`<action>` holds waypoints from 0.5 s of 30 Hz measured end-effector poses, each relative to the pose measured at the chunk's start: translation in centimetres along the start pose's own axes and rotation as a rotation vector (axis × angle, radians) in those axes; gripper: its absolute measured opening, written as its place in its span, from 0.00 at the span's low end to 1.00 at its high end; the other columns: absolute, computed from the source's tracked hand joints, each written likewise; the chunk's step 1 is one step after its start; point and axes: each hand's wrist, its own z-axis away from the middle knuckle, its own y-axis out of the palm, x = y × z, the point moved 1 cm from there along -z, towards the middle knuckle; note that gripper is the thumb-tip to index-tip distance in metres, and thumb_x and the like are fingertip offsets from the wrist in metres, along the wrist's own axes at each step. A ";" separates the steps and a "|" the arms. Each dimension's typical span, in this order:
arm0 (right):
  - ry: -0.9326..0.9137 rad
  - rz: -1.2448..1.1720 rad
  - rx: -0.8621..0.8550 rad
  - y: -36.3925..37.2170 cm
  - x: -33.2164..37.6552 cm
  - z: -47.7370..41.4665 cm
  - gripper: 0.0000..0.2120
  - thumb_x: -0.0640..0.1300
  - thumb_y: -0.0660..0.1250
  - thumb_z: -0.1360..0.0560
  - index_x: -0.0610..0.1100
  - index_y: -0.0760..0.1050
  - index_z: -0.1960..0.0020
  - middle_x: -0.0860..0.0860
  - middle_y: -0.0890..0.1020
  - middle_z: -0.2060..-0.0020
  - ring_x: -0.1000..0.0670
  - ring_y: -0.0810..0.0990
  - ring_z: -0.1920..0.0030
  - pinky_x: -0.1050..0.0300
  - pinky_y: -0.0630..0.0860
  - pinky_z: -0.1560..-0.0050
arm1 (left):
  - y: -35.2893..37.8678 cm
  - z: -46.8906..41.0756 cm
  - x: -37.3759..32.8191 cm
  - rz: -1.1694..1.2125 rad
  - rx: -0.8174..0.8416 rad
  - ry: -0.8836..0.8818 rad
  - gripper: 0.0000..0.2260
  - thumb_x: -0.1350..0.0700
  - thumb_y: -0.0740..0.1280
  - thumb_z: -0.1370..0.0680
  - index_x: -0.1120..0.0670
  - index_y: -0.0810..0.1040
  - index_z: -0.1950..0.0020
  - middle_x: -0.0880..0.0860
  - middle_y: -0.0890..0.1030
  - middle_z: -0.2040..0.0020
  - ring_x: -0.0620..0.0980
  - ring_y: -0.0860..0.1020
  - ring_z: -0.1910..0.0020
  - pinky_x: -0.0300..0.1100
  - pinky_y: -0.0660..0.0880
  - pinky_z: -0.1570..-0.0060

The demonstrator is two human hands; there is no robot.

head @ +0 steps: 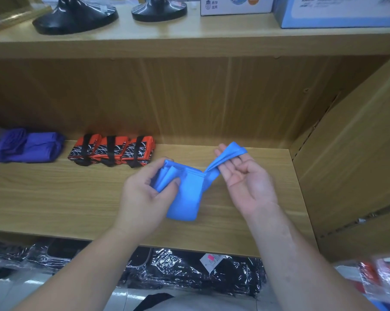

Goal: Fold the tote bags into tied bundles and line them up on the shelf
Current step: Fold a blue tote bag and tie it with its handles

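Note:
A folded light-blue tote bag [186,194] is held above the wooden shelf [55,198]. My left hand [144,194] pinches its folded left end between thumb and fingers. My right hand [243,178], palm up, has the bag's blue strap [228,154] running between its fingers and pulled up and to the right. Three orange-and-black bundles [112,151], each tied with a black strap, lie side by side at the back of the shelf. Left of them lie purple bundles [27,145].
Two black stand bases [77,14] and printed boxes [236,5] sit on the upper shelf. A wooden side panel [355,153] closes the shelf on the right. Plastic-wrapped black goods [178,270] lie below the shelf edge, and red packets [382,279] at lower right.

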 end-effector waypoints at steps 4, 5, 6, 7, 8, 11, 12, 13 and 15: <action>-0.102 0.362 -0.011 -0.2 -0.8 0.1 0.13 0.26 0.59 0.21 0.37 0.79 0.46 0.43 0.85 0.47 0.44 0.86 0.49 0.54 0.84 0.51 | 0.3 0.3 -1.5 0.147 0.059 0.008 0.11 0.61 0.69 0.28 0.48 0.82 0.49 0.45 0.84 0.58 0.43 0.80 0.59 0.35 0.76 0.57; -0.104 0.436 -0.011 -0.3 -0.9 0.2 0.13 0.26 0.61 0.22 0.38 0.79 0.46 0.45 0.85 0.48 0.46 0.87 0.51 0.55 0.84 0.53 | 0.4 0.4 -1.8 0.182 0.065 0.005 0.11 0.62 0.70 0.28 0.49 0.82 0.49 0.45 0.84 0.58 0.42 0.80 0.59 0.34 0.76 0.57; -0.101 0.482 -0.004 -0.3 -1.0 0.3 0.13 0.26 0.62 0.22 0.38 0.80 0.45 0.47 0.85 0.51 0.47 0.87 0.54 0.56 0.83 0.55 | 0.4 0.4 -2.0 0.206 0.070 0.001 0.11 0.64 0.70 0.27 0.51 0.82 0.49 0.46 0.84 0.58 0.42 0.80 0.58 0.34 0.76 0.57; -0.096 0.502 0.008 -0.3 -1.0 0.4 0.12 0.27 0.63 0.22 0.38 0.80 0.45 0.48 0.85 0.55 0.48 0.86 0.57 0.58 0.83 0.56 | 0.4 0.4 -2.2 0.228 0.077 -0.008 0.11 0.66 0.71 0.26 0.52 0.83 0.49 0.47 0.84 0.58 0.42 0.81 0.58 0.35 0.77 0.57; -0.095 0.502 0.025 -0.1 -1.0 0.5 0.09 0.29 0.64 0.22 0.37 0.80 0.45 0.48 0.85 0.57 0.49 0.85 0.59 0.58 0.82 0.56 | 0.3 0.3 -2.3 0.244 0.085 -0.023 0.12 0.69 0.71 0.25 0.52 0.83 0.50 0.48 0.85 0.58 0.43 0.81 0.58 0.36 0.78 0.57; -0.077 0.461 0.080 0.7 -1.1 1.0 0.06 0.40 0.65 0.19 0.39 0.80 0.47 0.46 0.86 0.51 0.48 0.84 0.59 0.56 0.82 0.54 | -0.1 0.0 -2.7 0.329 0.124 -0.086 0.09 0.66 0.72 0.26 0.52 0.85 0.53 0.50 0.85 0.58 0.45 0.81 0.58 0.39 0.79 0.57; -0.054 0.453 0.110 1.0 -1.1 1.1 0.08 0.42 0.64 0.19 0.40 0.80 0.46 0.44 0.86 0.48 0.47 0.85 0.56 0.53 0.81 0.50 | -0.3 -0.1 -2.7 0.362 0.131 -0.106 0.09 0.63 0.71 0.28 0.51 0.85 0.53 0.50 0.85 0.57 0.45 0.81 0.57 0.40 0.79 0.56; -0.032 0.445 0.143 1.3 -1.2 1.4 0.08 0.42 0.63 0.18 0.40 0.79 0.46 0.41 0.85 0.45 0.45 0.85 0.52 0.49 0.79 0.44 | -0.5 -0.2 -2.7 0.391 0.134 -0.125 0.09 0.62 0.70 0.29 0.51 0.85 0.53 0.50 0.85 0.57 0.46 0.81 0.57 0.40 0.80 0.57; 0.000 0.386 0.211 1.7 -1.1 1.7 0.08 0.38 0.61 0.18 0.38 0.78 0.43 0.39 0.84 0.43 0.41 0.84 0.44 0.46 0.78 0.38 | -1.0 -0.2 -2.6 0.432 0.140 -0.152 0.09 0.62 0.70 0.29 0.51 0.86 0.53 0.51 0.84 0.57 0.47 0.81 0.57 0.39 0.79 0.57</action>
